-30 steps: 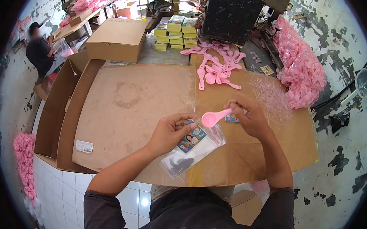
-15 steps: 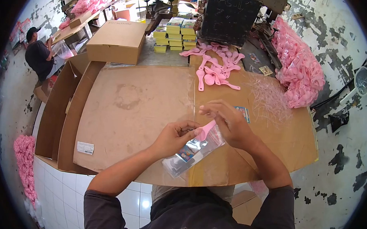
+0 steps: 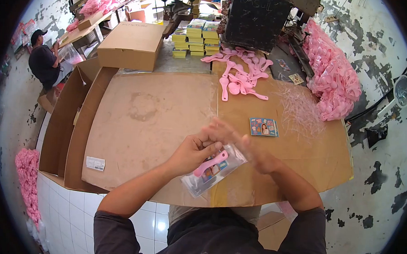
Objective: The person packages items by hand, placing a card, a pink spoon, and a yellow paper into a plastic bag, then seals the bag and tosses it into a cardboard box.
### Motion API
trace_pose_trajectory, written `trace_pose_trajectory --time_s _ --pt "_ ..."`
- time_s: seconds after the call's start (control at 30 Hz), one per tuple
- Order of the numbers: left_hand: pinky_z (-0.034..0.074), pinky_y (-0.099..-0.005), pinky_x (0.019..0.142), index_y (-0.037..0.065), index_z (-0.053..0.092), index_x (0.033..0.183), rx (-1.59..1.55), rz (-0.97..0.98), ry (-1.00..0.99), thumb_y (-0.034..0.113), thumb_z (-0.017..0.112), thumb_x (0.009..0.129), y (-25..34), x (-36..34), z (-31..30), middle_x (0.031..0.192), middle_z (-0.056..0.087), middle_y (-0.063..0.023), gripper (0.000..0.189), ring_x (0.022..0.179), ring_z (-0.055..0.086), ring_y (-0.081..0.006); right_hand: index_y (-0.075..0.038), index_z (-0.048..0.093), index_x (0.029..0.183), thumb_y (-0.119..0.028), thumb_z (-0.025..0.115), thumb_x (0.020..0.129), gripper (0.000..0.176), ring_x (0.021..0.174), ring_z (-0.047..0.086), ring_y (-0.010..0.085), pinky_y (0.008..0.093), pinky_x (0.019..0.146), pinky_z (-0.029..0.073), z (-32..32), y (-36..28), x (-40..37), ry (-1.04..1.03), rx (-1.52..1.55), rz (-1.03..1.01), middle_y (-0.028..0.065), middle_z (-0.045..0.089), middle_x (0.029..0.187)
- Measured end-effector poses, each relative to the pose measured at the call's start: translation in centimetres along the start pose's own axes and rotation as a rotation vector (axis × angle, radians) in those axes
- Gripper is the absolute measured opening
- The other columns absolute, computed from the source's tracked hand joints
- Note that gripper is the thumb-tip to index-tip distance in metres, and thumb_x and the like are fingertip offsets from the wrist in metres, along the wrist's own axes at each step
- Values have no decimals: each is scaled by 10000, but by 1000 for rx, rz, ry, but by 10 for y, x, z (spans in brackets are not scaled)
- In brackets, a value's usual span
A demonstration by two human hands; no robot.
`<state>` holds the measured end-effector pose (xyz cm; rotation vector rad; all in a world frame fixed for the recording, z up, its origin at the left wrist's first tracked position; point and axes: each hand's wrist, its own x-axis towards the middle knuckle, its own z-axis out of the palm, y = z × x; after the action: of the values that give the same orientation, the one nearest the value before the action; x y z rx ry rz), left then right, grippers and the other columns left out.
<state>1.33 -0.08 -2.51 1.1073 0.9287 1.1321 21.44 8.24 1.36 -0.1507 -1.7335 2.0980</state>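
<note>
A clear plastic bag (image 3: 204, 182) lies tilted on the cardboard near the table's front edge, with a printed card partly visible in it. Over the card rests a pink plastic spoon (image 3: 211, 163), seemingly inside the bag. My left hand (image 3: 194, 153) pinches the upper left edge of the bag, thumb pressed against the fingers. Blurred by motion, my right hand (image 3: 245, 149) hovers just above the bag's upper end, fingers stretched out to the left and nothing visible in them. Beyond it lies a small stack of printed cards (image 3: 264, 127).
Several pink spoons (image 3: 242, 78) are heaped at the back, beside stacked yellow-edged cards (image 3: 196, 38). Cardboard boxes (image 3: 127, 46) stand left. Right are plastic shreds (image 3: 299, 108) and a large pink heap (image 3: 330, 73). Another person (image 3: 45, 65) works at the far left.
The pink spoon has gone from between my hands down into or onto the bag. My right hand has moved left and uncovered the card stack. My left hand stays at the bag.
</note>
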Motion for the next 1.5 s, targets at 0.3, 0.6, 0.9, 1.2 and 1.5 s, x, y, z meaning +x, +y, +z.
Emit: trace_pose_trajectory --time_s 0.3,0.6,0.9,1.2,1.5 --pt "515 -283 909 17 588 1325 -131 -20 -189 273 646 1039 2 -2 -3 1168 691 -59 389 1033 643 -107 -31 731 1098 41 698 886 227 1132 653 252 391 1015 499 -4 -55 9 -161 -719 -131 109 686 1172" --pt "466 -330 1046 -3 519 1415 24 337 -128 157 666 1007 29 -17 11 1291 654 -99 462 1228 593 -160 -10 708 968 -64 757 853 136 809 655 230 347 708 516 25 -98 14 255 -1160 -158 116 646 871" --pt "538 -226 777 -8 662 1232 305 233 178 115 682 1002 30 -17 21 1072 732 -54 262 939 671 -74 3 702 963 -72 758 859 140 686 634 206 336 600 490 21 -80 17 172 -1082 -214 102 631 786" --pt "552 -239 824 -27 665 1182 109 244 163 82 644 1019 35 -12 21 1016 744 -65 198 954 688 -98 -11 706 943 -55 759 860 108 697 653 157 287 604 507 26 -77 21 185 -1035 -200 78 649 800" --pt "564 -264 854 -46 613 1252 -20 256 125 70 607 1038 28 -9 15 1068 752 -125 243 998 711 -141 -6 694 960 -39 758 855 128 746 668 184 308 621 525 25 -73 25 249 -1078 -250 95 656 853"
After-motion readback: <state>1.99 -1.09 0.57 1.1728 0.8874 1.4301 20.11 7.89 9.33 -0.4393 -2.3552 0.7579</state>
